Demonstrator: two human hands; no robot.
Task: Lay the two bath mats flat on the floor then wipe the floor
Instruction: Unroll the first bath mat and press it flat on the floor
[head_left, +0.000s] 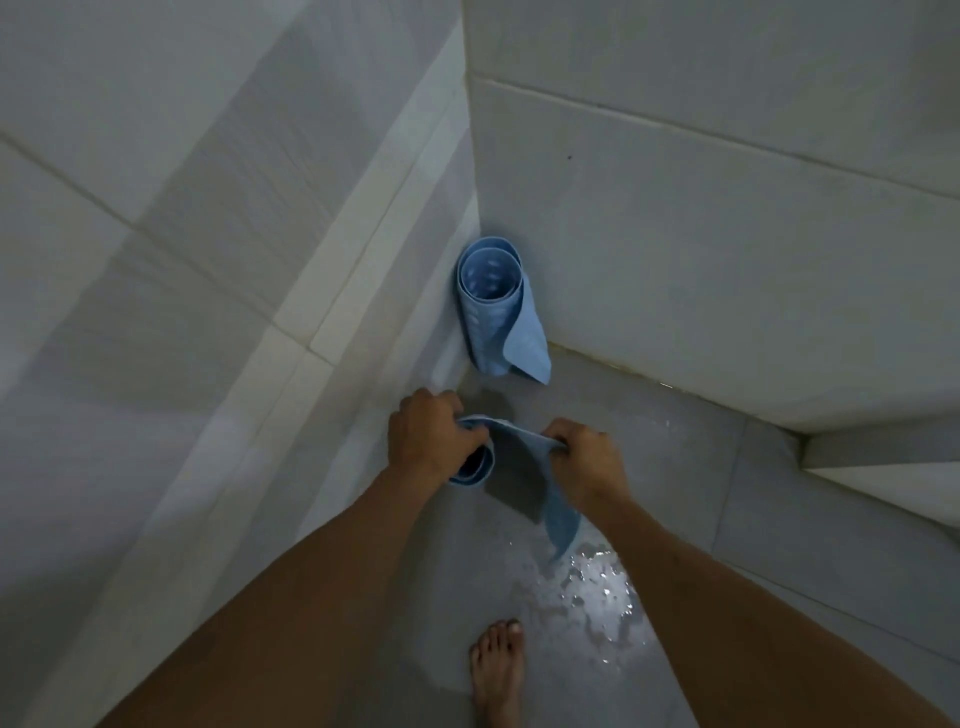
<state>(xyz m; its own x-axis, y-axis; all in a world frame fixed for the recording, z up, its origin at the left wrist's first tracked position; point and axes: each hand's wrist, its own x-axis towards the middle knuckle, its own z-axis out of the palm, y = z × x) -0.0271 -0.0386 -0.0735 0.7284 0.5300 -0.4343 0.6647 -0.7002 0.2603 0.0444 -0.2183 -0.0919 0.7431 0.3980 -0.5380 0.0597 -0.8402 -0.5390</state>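
A grey tiled floor is glistening with a puddle of water, while a rolled blue bath mat is standing upright in the corner and a bare foot is resting nearby

The held bath mat is partly hidden by the left hand; the foot is cut off by the bottom edge.

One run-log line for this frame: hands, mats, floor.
left hand: grip on rolled end of held mat | right hand: grip on free edge | second mat: rolled, upright in corner | floor: wet
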